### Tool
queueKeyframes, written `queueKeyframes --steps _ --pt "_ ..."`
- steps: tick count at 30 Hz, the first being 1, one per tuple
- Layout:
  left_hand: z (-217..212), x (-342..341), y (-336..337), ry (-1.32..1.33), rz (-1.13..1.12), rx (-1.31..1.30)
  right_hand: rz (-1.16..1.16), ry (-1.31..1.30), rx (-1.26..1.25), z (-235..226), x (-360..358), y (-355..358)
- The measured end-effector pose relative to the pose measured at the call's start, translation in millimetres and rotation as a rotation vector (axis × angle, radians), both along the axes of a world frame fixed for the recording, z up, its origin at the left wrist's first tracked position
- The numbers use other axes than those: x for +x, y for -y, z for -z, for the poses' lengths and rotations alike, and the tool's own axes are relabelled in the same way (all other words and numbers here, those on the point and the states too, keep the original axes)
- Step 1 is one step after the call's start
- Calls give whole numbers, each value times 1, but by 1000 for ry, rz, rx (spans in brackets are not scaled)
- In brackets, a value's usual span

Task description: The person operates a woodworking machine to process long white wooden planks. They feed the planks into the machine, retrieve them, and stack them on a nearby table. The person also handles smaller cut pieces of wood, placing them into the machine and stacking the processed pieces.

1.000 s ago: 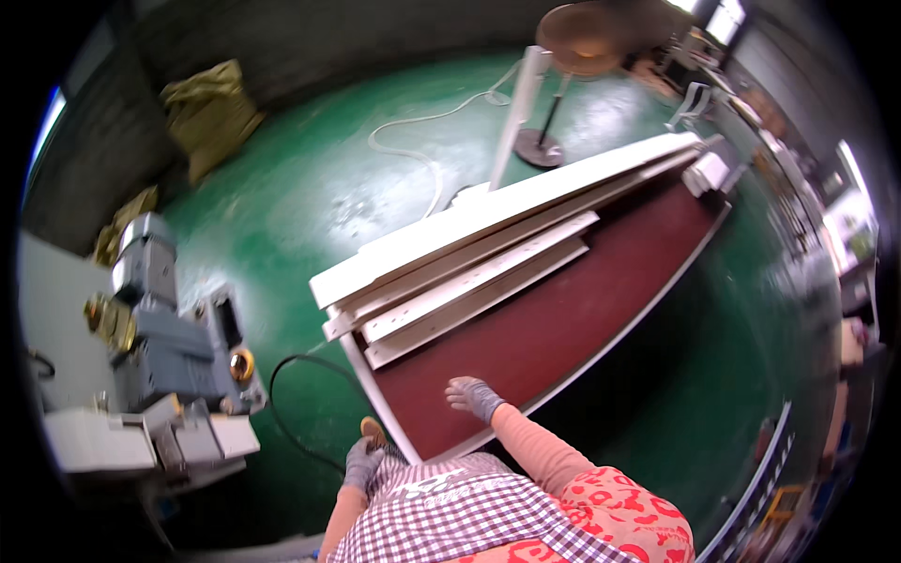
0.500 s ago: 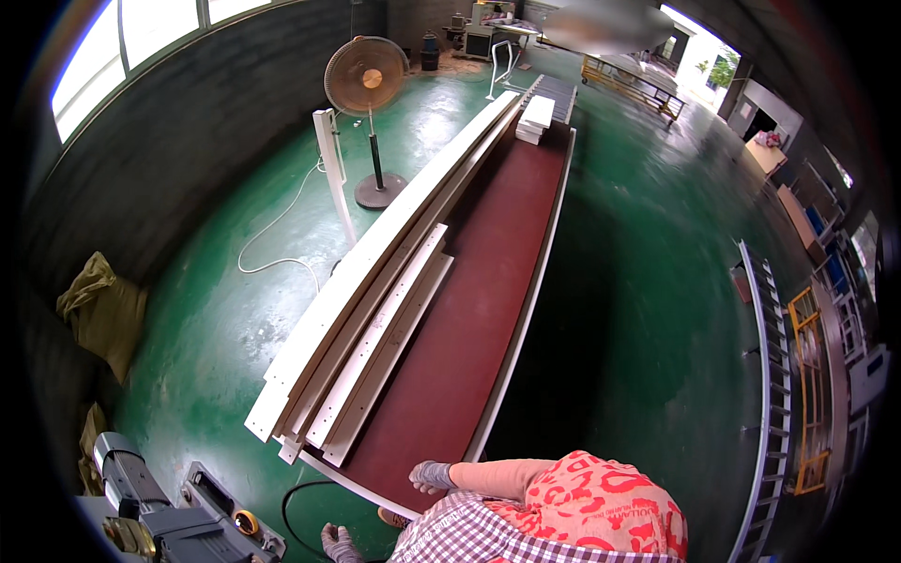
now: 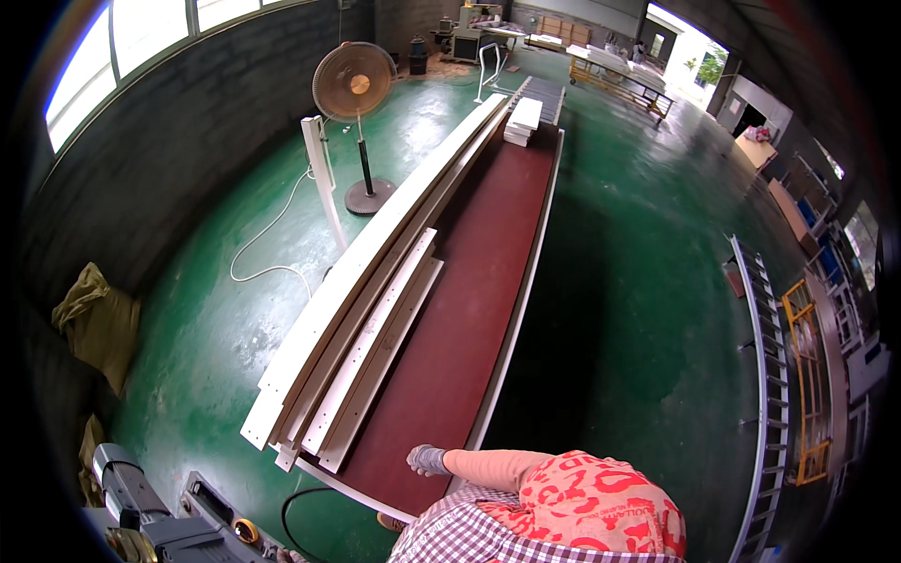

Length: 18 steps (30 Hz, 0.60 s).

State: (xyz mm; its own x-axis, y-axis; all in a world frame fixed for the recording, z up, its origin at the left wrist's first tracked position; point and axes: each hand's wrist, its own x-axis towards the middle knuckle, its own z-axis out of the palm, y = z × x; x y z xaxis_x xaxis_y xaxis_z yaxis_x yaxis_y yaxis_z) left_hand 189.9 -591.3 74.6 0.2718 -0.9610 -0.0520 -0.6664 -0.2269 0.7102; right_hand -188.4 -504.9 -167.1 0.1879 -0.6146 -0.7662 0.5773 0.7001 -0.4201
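Observation:
My right hand (image 3: pixel 429 460), in a grey glove with bare fingertips, is over the near end of a long dark-red bench top (image 3: pixel 469 310). Its fingers are loosely bent and hold nothing that I can see. Of my left hand (image 3: pixel 291 556), only a small part shows at the lower edge, beside a grey motorised machine (image 3: pixel 169 525); its fingers cannot be made out. Left of my right hand, long white boards (image 3: pixel 361 253) lie stacked lengthwise on the bench. Shorter white strips with holes (image 3: pixel 371 342) rest alongside them.
Short white pieces (image 3: pixel 524 122) are stacked at the bench's far end, before a roller conveyor (image 3: pixel 540 89). A standing fan (image 3: pixel 355 83) and a white post (image 3: pixel 322 169) stand to the left. A ladder-like metal frame (image 3: pixel 765 375) runs along the right. A black cable (image 3: pixel 284 516) curves near the machine.
My left hand has moved left and down, nearly out of view. My right hand has shifted slightly up and farther over the bench. The whole view has moved a little.

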Motion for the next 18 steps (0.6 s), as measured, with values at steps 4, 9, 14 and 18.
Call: queueKeyframes --steps 4,9,14,18 --pt "-17 13 8 141 -4 -161 -135 150 -85 29 -3 1" --pt "-32 31 11 365 -7 -337 -286 15 13 -12 18 -8" --pt "-40 44 15 549 -11 -456 -327 74 -17 -3 30 -20" --pt "-41 55 19 675 -12 -528 -269 39 -45 1 32 -24"
